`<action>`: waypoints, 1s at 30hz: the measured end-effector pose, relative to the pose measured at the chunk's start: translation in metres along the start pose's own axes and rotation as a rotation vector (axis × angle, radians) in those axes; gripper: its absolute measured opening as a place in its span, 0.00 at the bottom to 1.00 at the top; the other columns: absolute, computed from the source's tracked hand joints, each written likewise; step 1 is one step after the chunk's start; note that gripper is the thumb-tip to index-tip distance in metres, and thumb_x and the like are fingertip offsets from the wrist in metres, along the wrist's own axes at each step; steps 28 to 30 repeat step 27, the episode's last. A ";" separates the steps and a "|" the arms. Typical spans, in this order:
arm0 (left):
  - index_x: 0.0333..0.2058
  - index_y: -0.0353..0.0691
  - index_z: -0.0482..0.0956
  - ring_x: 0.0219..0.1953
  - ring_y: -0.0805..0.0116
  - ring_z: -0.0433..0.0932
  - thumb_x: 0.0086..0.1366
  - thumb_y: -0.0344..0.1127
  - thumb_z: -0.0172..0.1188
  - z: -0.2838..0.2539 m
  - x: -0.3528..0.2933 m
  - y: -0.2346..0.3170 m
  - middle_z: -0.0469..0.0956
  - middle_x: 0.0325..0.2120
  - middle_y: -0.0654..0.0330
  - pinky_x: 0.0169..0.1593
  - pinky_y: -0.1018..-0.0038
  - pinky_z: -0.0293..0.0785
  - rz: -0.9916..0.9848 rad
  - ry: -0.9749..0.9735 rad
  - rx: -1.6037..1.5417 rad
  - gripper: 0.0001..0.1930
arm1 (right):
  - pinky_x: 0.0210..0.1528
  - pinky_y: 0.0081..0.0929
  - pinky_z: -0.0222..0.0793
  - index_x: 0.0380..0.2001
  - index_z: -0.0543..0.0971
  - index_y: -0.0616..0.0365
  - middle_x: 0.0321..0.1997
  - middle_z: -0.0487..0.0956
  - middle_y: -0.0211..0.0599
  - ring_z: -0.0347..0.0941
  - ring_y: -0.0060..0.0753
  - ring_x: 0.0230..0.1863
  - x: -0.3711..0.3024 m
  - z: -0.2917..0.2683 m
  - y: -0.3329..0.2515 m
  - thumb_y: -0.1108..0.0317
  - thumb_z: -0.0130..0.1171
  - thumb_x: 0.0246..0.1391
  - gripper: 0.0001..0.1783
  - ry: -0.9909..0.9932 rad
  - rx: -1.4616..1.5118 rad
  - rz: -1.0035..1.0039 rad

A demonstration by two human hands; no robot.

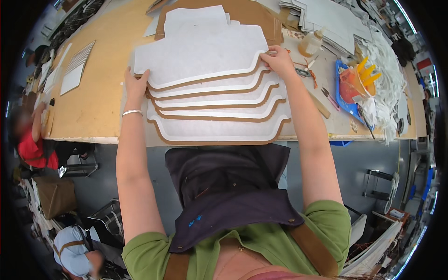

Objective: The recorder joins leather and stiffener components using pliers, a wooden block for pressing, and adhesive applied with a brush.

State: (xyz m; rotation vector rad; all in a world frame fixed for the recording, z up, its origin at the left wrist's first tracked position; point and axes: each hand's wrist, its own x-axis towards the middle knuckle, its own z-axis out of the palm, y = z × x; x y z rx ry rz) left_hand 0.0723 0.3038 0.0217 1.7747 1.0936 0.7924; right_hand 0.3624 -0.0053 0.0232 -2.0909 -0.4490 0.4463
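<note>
Several flat cut panels, white on top with brown edges and a bright white strip along the curved front border, lie fanned toward me. The top panel [200, 51] is the farthest back, and the nearest panel [219, 130] reaches the table's front edge. My left hand [136, 86] grips the top panel's left corner, thumb and fingers on either side of it. At its right edge my right hand [279, 60] pinches the same panel between thumb and fingers. The fingertips under the panel are hidden.
Beyond the panels lies a brown sheet [273, 25]. On the right are a glue bottle [310, 44], scissors [304, 71], a pink-handled tool [330, 99], and an orange tub [354, 86] in a blue tray [343, 103]. A white stack [72, 79] sits left; co-workers are at far left.
</note>
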 end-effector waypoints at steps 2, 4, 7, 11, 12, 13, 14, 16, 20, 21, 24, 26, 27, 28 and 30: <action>0.60 0.33 0.53 0.37 0.67 0.75 0.54 0.33 0.63 -0.008 -0.019 0.003 0.74 0.39 0.51 0.38 0.74 0.73 -0.090 -0.035 0.012 0.37 | 0.36 0.27 0.72 0.42 0.75 0.61 0.34 0.79 0.40 0.76 0.30 0.34 -0.002 -0.012 0.016 0.60 0.62 0.45 0.22 0.081 -0.085 -0.052; 0.61 0.33 0.50 0.38 0.67 0.75 0.54 0.35 0.64 -0.021 -0.041 0.010 0.73 0.39 0.51 0.40 0.74 0.72 -0.079 -0.118 0.009 0.41 | 0.39 0.28 0.72 0.41 0.75 0.60 0.34 0.79 0.41 0.76 0.32 0.36 -0.005 -0.021 0.029 0.59 0.61 0.46 0.21 0.165 -0.170 -0.105; 0.61 0.36 0.51 0.40 0.61 0.75 0.52 0.42 0.65 -0.025 -0.062 0.011 0.73 0.41 0.47 0.43 0.70 0.72 -0.053 -0.098 0.155 0.42 | 0.44 0.31 0.69 0.41 0.76 0.58 0.35 0.79 0.39 0.76 0.35 0.39 -0.013 -0.026 0.033 0.55 0.59 0.46 0.21 0.116 -0.230 -0.093; 0.61 0.41 0.53 0.42 0.54 0.75 0.49 0.48 0.66 -0.024 -0.070 0.013 0.71 0.43 0.43 0.46 0.65 0.71 0.068 -0.025 0.585 0.45 | 0.45 0.33 0.69 0.41 0.76 0.58 0.37 0.79 0.41 0.75 0.40 0.42 -0.025 -0.014 0.011 0.52 0.60 0.44 0.24 0.215 -0.482 -0.059; 0.61 0.42 0.53 0.43 0.52 0.74 0.48 0.49 0.67 -0.023 -0.071 0.017 0.71 0.44 0.43 0.47 0.63 0.70 0.049 -0.017 0.643 0.45 | 0.46 0.34 0.68 0.41 0.76 0.58 0.38 0.79 0.42 0.74 0.41 0.43 -0.026 -0.013 0.006 0.51 0.60 0.43 0.25 0.282 -0.644 -0.049; 0.61 0.43 0.54 0.44 0.50 0.73 0.47 0.50 0.67 -0.021 -0.072 0.019 0.70 0.45 0.42 0.49 0.61 0.69 0.032 -0.008 0.702 0.45 | 0.46 0.34 0.68 0.41 0.76 0.58 0.38 0.79 0.42 0.74 0.41 0.43 -0.027 -0.015 0.004 0.51 0.60 0.43 0.25 0.284 -0.646 -0.044; 0.61 0.43 0.54 0.44 0.50 0.73 0.47 0.50 0.67 -0.018 -0.075 0.020 0.70 0.45 0.42 0.49 0.61 0.69 0.034 -0.014 0.701 0.45 | 0.47 0.35 0.68 0.41 0.76 0.58 0.38 0.79 0.43 0.74 0.43 0.44 -0.028 -0.017 0.003 0.52 0.61 0.43 0.25 0.207 -0.609 -0.030; 0.60 0.43 0.54 0.44 0.51 0.74 0.45 0.48 0.69 -0.014 -0.081 0.021 0.71 0.46 0.44 0.48 0.63 0.70 0.080 -0.047 0.752 0.46 | 0.48 0.36 0.68 0.41 0.75 0.57 0.39 0.79 0.44 0.73 0.44 0.45 -0.032 -0.019 0.004 0.52 0.61 0.42 0.26 0.139 -0.574 -0.012; 0.59 0.41 0.57 0.40 0.58 0.75 0.44 0.43 0.70 -0.021 -0.070 -0.006 0.71 0.47 0.45 0.44 0.68 0.72 0.059 -0.152 0.352 0.44 | 0.48 0.36 0.68 0.41 0.76 0.56 0.39 0.78 0.45 0.73 0.44 0.46 -0.038 -0.012 0.011 0.54 0.62 0.42 0.24 0.198 -0.513 -0.098; 0.58 0.40 0.59 0.37 0.62 0.75 0.45 0.39 0.70 -0.020 -0.072 -0.005 0.71 0.46 0.46 0.41 0.71 0.72 0.121 -0.144 0.267 0.42 | 0.48 0.36 0.68 0.40 0.76 0.55 0.40 0.78 0.46 0.73 0.44 0.46 -0.037 -0.013 0.015 0.55 0.62 0.42 0.23 0.201 -0.488 -0.112; 0.56 0.39 0.63 0.33 0.69 0.72 0.46 0.34 0.69 -0.035 -0.067 0.004 0.72 0.45 0.50 0.38 0.75 0.71 0.169 -0.089 0.127 0.37 | 0.48 0.36 0.68 0.40 0.76 0.55 0.41 0.78 0.46 0.73 0.44 0.46 -0.055 -0.016 0.006 0.57 0.62 0.43 0.21 0.138 -0.460 -0.174; 0.57 0.42 0.64 0.31 0.70 0.72 0.48 0.33 0.68 -0.055 -0.060 -0.001 0.73 0.44 0.55 0.37 0.76 0.71 0.073 -0.043 0.154 0.36 | 0.49 0.35 0.67 0.41 0.75 0.54 0.41 0.79 0.46 0.74 0.42 0.46 -0.072 -0.021 -0.003 0.57 0.63 0.43 0.21 -0.003 -0.432 -0.108; 0.58 0.44 0.63 0.31 0.69 0.72 0.48 0.34 0.68 -0.063 -0.056 -0.002 0.74 0.44 0.57 0.37 0.77 0.71 0.004 -0.053 0.228 0.37 | 0.51 0.34 0.67 0.42 0.75 0.54 0.40 0.79 0.46 0.74 0.40 0.46 -0.083 -0.029 -0.010 0.57 0.64 0.43 0.22 -0.137 -0.397 -0.042; 0.58 0.44 0.63 0.31 0.69 0.72 0.48 0.34 0.68 -0.063 -0.056 -0.002 0.74 0.44 0.57 0.37 0.77 0.71 0.004 -0.053 0.228 0.37 | 0.51 0.34 0.67 0.42 0.75 0.54 0.40 0.79 0.46 0.74 0.40 0.46 -0.083 -0.029 -0.010 0.57 0.64 0.43 0.22 -0.137 -0.397 -0.042; 0.58 0.44 0.63 0.31 0.69 0.72 0.48 0.34 0.68 -0.063 -0.056 -0.002 0.74 0.44 0.57 0.37 0.77 0.71 0.004 -0.053 0.228 0.37 | 0.51 0.34 0.67 0.42 0.75 0.54 0.40 0.79 0.46 0.74 0.40 0.46 -0.083 -0.029 -0.010 0.57 0.64 0.43 0.22 -0.137 -0.397 -0.042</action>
